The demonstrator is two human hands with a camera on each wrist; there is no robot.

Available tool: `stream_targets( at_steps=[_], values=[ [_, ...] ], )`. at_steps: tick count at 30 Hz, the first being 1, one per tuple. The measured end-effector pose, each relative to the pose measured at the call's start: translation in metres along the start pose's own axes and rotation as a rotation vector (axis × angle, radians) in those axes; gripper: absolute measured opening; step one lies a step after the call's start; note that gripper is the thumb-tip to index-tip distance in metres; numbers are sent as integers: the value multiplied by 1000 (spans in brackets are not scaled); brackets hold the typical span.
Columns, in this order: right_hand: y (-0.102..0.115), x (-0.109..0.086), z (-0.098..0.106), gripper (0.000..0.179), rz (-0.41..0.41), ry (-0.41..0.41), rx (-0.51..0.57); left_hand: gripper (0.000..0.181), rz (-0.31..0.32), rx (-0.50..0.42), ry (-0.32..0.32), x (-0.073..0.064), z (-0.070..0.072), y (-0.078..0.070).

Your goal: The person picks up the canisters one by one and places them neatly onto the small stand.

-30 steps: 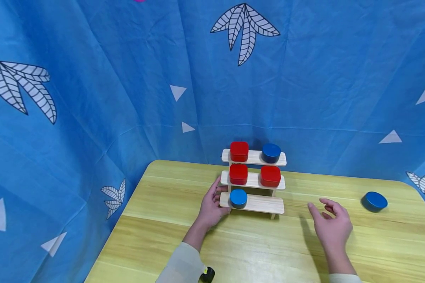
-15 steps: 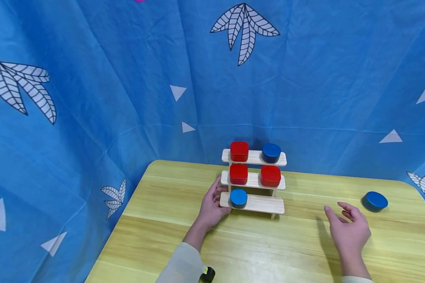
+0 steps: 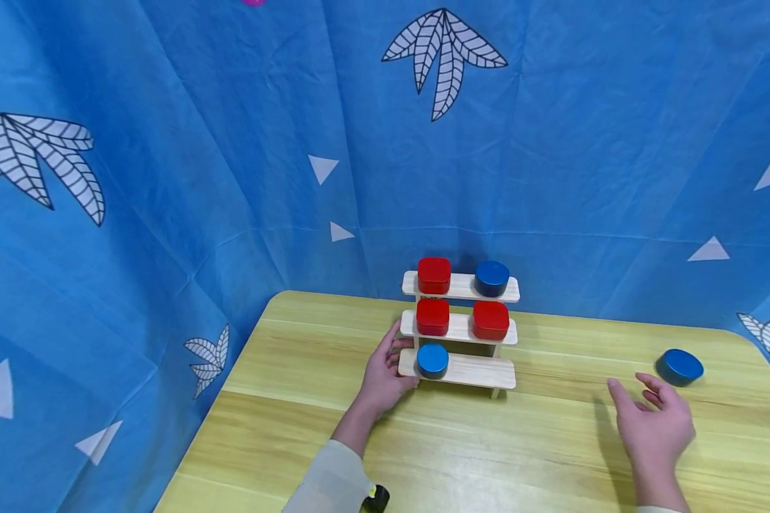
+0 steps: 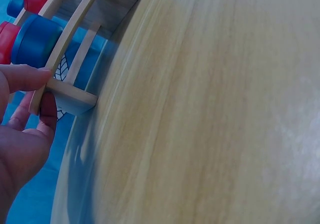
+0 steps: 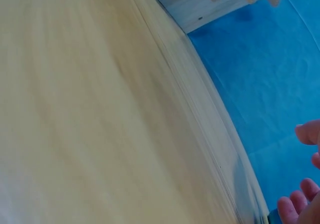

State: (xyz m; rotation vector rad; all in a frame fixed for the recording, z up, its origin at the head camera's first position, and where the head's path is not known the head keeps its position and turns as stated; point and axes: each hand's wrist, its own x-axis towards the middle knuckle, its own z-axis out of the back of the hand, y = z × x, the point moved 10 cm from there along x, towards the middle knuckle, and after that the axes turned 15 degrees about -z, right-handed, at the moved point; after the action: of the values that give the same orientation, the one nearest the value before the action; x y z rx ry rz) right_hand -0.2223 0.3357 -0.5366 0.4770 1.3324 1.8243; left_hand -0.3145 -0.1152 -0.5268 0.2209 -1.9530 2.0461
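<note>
A three-tier wooden shelf [image 3: 471, 370] stands on the table. My left hand [image 3: 383, 376] grips the left end of its bottom tier; the left wrist view shows the thumb on top and fingers beneath. At that end sits a round blue tin [image 3: 433, 360]. Two red tins, one left [image 3: 433, 317] and one right [image 3: 490, 320], fill the middle tier. The top tier carries a red tin [image 3: 434, 276] and a blue tin [image 3: 491, 278]. At the right, my right hand [image 3: 656, 420] is in front of a loose blue tin [image 3: 679, 367], fingers loosely bent, holding nothing.
The light wooden table [image 3: 282, 356] ends at a blue patterned curtain [image 3: 423, 178] behind and to the left. A small black object [image 3: 376, 498] shows beside the left sleeve [image 3: 334, 481] at the bottom of the head view.
My right hand has moved to the right and slightly towards me, closer to the loose blue tin. My left hand and the shelf have stayed in place.
</note>
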Motion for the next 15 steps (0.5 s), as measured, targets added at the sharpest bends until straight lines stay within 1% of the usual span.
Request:
stream_targets(
  at_steps=[8,15],
  values=[
    [-2,7,7,55,11,-36,8,115,7,-5,-3,0,0,2],
    [-3,20,13,57,9,-53,-16,113,0,0,-2,0,0,1]
  ],
)
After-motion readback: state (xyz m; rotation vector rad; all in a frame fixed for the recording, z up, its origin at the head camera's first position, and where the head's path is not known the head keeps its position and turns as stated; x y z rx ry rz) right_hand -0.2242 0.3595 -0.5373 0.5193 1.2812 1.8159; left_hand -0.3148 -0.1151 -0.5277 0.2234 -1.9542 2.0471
